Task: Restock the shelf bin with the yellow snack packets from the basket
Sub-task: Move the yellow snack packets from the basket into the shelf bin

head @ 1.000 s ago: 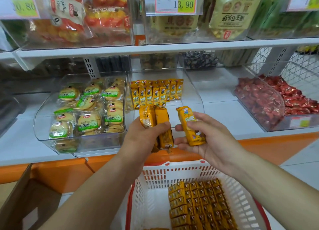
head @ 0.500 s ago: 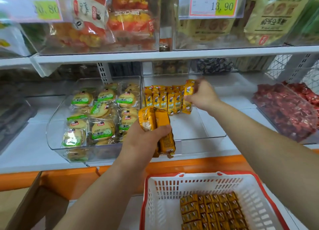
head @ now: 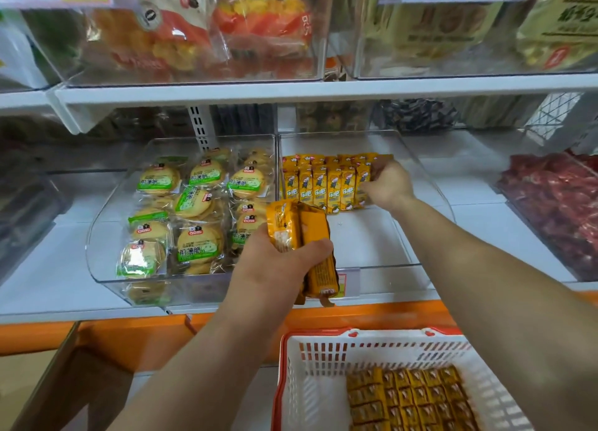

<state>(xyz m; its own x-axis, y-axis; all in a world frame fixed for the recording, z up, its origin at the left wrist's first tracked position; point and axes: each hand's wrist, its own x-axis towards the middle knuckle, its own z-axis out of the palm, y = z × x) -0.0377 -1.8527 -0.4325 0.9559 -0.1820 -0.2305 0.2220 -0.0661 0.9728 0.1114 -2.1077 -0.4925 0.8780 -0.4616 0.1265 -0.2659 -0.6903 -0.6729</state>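
Yellow snack packets [head: 326, 184] stand upright in a tidy row at the back of the clear shelf bin [head: 430, 184], at about 1 o'clock from the middle of the view, with a second rank showing just behind them. The right hand [head: 388, 186] is at the 3 o'clock end of that row, its fingers curled round the end packet [head: 377, 168]. The left hand [head: 281, 264] hovers by the bin's front edge, at 6 o'clock from the row. It grips a bundle of spare packets [head: 301, 233], with the thumb across them. More packets lie flat in close rows in the white basket [head: 323, 359] at 5 o'clock, below the shelf.

The step in hand looks like seating that end packet. It should go base down and printed face forward, snug against its neighbour, and be released only once it stands on its own. The wrappers look glossy and light, so a careless brush of the knuckles could probably topple the whole rank. Feeding one packet at a time from the left hand should keep the line straight. The next rank would belong in front, toward 6 o'clock.

Each packet is slim and rectangular, in orange-yellow film, with a cartoon figure and pale lettering on the front. The backs seen in the left hand carry only small print.
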